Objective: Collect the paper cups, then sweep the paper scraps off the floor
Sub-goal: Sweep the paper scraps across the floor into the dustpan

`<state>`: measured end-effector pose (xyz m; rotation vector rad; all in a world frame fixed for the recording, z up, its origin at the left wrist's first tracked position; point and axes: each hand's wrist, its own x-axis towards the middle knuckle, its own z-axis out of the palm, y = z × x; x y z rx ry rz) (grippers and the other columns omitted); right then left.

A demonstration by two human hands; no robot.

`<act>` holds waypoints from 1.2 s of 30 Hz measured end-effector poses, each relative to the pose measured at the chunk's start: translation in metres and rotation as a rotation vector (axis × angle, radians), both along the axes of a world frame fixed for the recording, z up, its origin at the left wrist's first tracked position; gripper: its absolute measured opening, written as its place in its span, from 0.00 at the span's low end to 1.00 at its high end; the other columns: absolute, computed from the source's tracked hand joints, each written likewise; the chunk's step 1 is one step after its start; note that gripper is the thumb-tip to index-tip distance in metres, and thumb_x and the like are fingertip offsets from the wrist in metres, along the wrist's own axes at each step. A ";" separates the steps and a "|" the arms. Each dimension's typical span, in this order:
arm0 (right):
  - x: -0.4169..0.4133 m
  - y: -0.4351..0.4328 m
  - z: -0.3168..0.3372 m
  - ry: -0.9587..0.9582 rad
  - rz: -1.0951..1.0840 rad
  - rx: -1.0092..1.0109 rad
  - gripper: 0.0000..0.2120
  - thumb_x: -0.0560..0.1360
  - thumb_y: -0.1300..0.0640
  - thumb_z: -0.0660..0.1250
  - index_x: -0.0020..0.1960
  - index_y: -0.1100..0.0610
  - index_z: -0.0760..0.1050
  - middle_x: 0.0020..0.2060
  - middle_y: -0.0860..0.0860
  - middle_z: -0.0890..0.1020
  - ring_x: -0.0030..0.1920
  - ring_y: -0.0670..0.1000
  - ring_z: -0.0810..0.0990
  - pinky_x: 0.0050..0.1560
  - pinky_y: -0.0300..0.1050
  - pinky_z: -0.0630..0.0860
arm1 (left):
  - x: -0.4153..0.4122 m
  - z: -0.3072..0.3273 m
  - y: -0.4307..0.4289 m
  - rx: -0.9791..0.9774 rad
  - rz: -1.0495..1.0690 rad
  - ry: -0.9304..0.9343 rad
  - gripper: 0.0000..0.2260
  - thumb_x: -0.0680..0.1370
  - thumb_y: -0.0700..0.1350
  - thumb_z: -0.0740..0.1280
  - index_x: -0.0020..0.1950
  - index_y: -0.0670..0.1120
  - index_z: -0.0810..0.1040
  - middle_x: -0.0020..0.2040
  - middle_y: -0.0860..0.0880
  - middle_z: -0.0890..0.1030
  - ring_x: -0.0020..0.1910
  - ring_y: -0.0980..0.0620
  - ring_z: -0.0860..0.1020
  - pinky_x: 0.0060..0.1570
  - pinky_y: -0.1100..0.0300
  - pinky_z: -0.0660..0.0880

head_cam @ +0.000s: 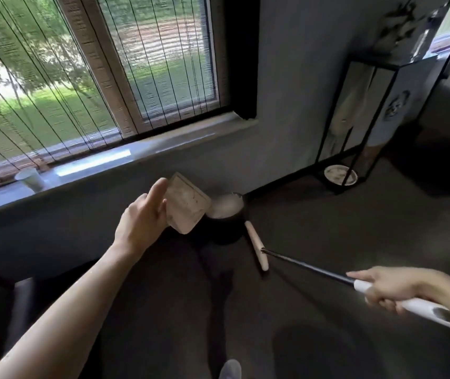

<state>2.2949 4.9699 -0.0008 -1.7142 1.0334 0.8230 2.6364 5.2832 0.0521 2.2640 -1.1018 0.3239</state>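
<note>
- Your left hand (pixel 142 214) tilts the dustpan (pixel 188 203) above the bin (pixel 226 214), fingers straight along it, grip unclear; anything in it could miss the rim.
- Your right hand (pixel 382 288) has its fingers clamped on the broom (pixel 256 244); the paper cup (pixel 28 179) at the windowsill's (pixel 163 149) left end risks being overlooked.

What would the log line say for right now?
left hand holds dustpan tilted by bin | right hand grips broom, head on floor | paper cup on windowsill

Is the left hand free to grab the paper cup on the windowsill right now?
Probably not: the left hand holds the dustpan over the bin. The path to the paper cup looks open.
</note>
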 end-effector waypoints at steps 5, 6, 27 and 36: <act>-0.015 -0.014 0.006 -0.115 -0.318 0.069 0.41 0.67 0.67 0.63 0.76 0.46 0.57 0.27 0.53 0.68 0.22 0.47 0.64 0.20 0.36 0.64 | 0.008 -0.014 -0.046 0.235 -0.118 -0.095 0.26 0.78 0.40 0.65 0.66 0.61 0.56 0.42 0.38 0.76 0.31 0.33 0.77 0.31 0.46 0.74; -0.014 -0.016 0.006 -0.154 -0.410 0.118 0.41 0.66 0.67 0.64 0.75 0.47 0.57 0.27 0.53 0.67 0.22 0.47 0.64 0.20 0.34 0.63 | 0.009 -0.019 -0.054 0.282 -0.147 -0.115 0.26 0.77 0.40 0.65 0.66 0.61 0.56 0.41 0.39 0.76 0.30 0.33 0.77 0.29 0.47 0.73; 0.033 0.023 0.045 -0.690 -1.133 0.610 0.24 0.78 0.68 0.56 0.69 0.50 0.67 0.26 0.51 0.62 0.17 0.41 0.62 0.12 0.31 0.59 | -0.011 -0.082 -0.121 0.833 -0.457 0.407 0.28 0.76 0.66 0.58 0.74 0.61 0.59 0.54 0.55 0.80 0.51 0.50 0.79 0.46 0.59 0.71; 0.018 0.044 0.050 -0.671 -1.143 0.640 0.25 0.77 0.68 0.57 0.70 0.50 0.69 0.26 0.52 0.64 0.17 0.41 0.62 0.12 0.31 0.58 | -0.021 -0.103 -0.144 1.012 -0.422 -0.101 0.26 0.76 0.67 0.56 0.58 0.47 0.75 0.51 0.47 0.81 0.51 0.44 0.80 0.39 0.55 0.69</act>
